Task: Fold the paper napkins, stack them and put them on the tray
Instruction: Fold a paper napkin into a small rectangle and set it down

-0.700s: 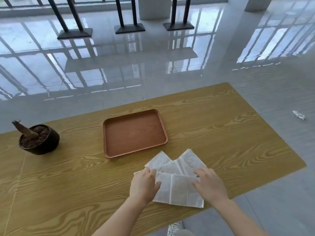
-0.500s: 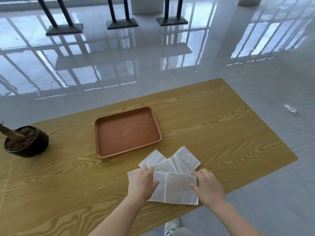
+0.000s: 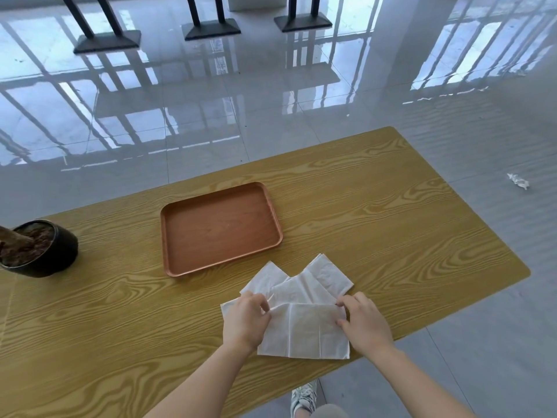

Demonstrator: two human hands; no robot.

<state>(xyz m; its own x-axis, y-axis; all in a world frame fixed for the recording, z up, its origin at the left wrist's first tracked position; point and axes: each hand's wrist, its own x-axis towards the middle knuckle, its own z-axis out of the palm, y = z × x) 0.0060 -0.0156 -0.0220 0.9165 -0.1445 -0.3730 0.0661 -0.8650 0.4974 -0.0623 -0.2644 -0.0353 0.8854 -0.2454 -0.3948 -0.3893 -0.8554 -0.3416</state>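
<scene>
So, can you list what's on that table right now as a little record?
tray: brown, no napkins on it yet
napkins: white, fanned and overlapping on the table, near the tray
top napkin: flat, nearest the person
left hand: pinches top napkin's far left corner
right hand: pinches its far right corner
pot: dark, soil inside, table's left end

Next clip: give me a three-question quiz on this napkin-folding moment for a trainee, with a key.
1. Fill in: the dark pot stands to the ___ of the tray.
2. True or false: a napkin already lies on the tray.
3. Where do the left hand and right hand grip the nearest napkin? A) its far corners B) its near edge C) its middle crease
Key: 1 left; 2 false; 3 A.
</scene>
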